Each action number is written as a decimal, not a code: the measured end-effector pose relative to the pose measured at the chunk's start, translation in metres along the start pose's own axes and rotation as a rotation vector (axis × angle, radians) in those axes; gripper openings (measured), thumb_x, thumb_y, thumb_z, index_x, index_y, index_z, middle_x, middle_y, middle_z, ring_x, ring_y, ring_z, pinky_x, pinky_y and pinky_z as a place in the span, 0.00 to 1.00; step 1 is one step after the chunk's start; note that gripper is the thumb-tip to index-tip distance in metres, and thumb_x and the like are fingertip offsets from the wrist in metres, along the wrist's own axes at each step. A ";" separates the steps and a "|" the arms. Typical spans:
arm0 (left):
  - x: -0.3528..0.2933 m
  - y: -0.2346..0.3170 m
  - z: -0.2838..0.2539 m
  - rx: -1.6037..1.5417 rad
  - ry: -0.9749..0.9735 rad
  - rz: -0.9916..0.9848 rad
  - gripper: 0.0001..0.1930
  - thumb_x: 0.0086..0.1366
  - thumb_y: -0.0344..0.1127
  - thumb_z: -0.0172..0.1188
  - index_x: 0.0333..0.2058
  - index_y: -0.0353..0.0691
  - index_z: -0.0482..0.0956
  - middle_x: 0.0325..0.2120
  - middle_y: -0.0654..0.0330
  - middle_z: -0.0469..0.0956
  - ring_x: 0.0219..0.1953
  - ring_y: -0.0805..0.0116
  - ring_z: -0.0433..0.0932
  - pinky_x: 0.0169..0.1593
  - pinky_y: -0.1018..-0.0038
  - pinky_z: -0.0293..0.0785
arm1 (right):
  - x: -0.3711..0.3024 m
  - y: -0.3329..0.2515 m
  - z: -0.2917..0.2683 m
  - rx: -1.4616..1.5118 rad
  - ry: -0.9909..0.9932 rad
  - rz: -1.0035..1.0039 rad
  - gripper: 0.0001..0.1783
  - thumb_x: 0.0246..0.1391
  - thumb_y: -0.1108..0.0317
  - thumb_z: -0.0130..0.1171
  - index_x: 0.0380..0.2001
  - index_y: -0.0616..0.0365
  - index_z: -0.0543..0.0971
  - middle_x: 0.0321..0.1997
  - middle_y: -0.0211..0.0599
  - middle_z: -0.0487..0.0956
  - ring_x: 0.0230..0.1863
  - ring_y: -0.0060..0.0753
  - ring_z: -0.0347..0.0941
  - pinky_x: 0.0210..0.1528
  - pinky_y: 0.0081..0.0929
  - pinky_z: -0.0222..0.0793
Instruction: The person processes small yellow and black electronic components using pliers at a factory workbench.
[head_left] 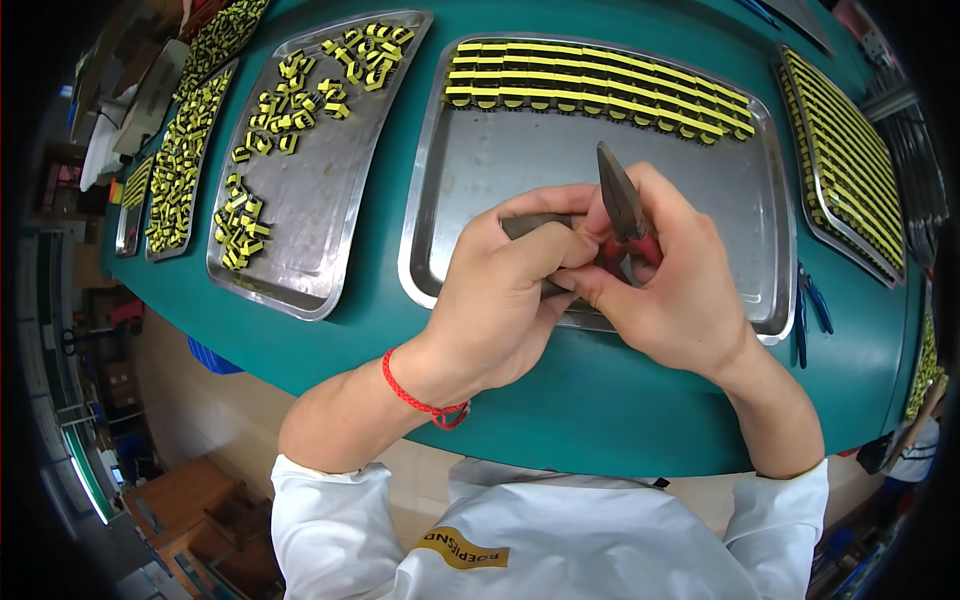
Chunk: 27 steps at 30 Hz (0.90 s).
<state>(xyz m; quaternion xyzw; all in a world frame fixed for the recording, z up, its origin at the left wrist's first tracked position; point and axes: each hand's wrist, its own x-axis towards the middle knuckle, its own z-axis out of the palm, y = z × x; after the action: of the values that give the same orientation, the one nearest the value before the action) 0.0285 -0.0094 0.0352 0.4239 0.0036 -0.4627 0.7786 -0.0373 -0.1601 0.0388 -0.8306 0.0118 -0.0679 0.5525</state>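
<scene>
My right hand [690, 285] is closed around long-nose pliers [622, 200] with red grips, their dark jaws together and pointing up and away from me. Close beside it, my left hand [490, 290] curls around a dark grey piece [528, 224], mostly hidden by the fingers. The fingertips of both hands meet, and whatever is pinched between them is too covered to make out. Both hands are over the near part of a metal tray [425, 230]. Along that tray's far side lie neat rows of small black-and-yellow parts [600, 90].
Left of the middle tray, another metal tray [310, 220] holds loose black-and-yellow parts [285, 110]. Farther left stands a narrower tray full of loose parts [185, 165]. At the right is a tray filled with rows [845, 160]. Blue-handled pliers [815, 300] lie on the green table [620, 420].
</scene>
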 end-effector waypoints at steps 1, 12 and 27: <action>0.000 0.000 -0.001 0.016 0.016 0.004 0.15 0.62 0.26 0.50 0.48 0.33 0.74 0.42 0.53 0.78 0.44 0.64 0.78 0.48 0.64 0.74 | 0.000 0.000 0.000 0.001 0.002 -0.001 0.19 0.46 0.76 0.69 0.39 0.61 0.70 0.26 0.40 0.79 0.29 0.40 0.81 0.32 0.30 0.73; 0.002 0.010 -0.008 -0.322 -0.128 0.231 0.13 0.61 0.23 0.50 0.45 0.34 0.72 0.41 0.55 0.76 0.62 0.46 0.70 0.68 0.55 0.63 | -0.022 -0.035 -0.025 0.902 -0.496 0.548 0.26 0.29 0.83 0.42 0.41 0.65 0.65 0.28 0.52 0.75 0.21 0.38 0.74 0.18 0.23 0.64; 0.001 0.005 -0.012 -0.286 -0.246 0.288 0.13 0.64 0.23 0.47 0.47 0.35 0.73 0.41 0.55 0.77 0.64 0.44 0.68 0.71 0.52 0.57 | -0.017 -0.012 -0.002 1.197 -0.780 0.818 0.27 0.32 0.84 0.42 0.44 0.74 0.66 0.37 0.66 0.75 0.33 0.64 0.81 0.19 0.38 0.80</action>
<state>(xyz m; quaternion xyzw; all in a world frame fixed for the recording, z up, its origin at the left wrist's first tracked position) 0.0380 -0.0010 0.0302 0.2456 -0.0864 -0.3899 0.8833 -0.0547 -0.1558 0.0486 -0.2894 0.0827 0.4374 0.8474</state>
